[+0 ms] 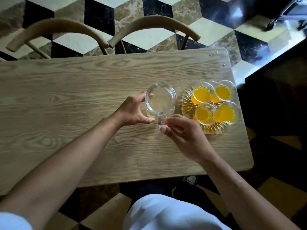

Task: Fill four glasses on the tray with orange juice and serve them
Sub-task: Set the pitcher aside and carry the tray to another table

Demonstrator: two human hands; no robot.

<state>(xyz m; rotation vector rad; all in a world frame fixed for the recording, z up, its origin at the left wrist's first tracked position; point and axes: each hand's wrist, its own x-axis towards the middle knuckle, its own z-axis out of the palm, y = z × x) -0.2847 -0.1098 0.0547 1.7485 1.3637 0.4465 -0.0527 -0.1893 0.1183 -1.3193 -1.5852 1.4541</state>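
Looking straight down, we find the glass jug (160, 101) standing upright on the wooden table (66, 97), and it looks empty and clear right through. Our left hand (132, 110) cups its left wall, fingers (142, 95) spread and curled round the glass, thumb near the base. Our right hand (181, 130) has its fingertips pinched on the jug's handle (161, 121), which points back toward us. Just to the right of the jug sits the cut-glass tray (187, 103), close to the table's right end. On it stand all four glasses (203, 94), packed together two by two, each one showing bright orange juice (223, 92) inside. Across the table we see two curved wooden chair backs (154, 22) over the checkered floor (207, 30).
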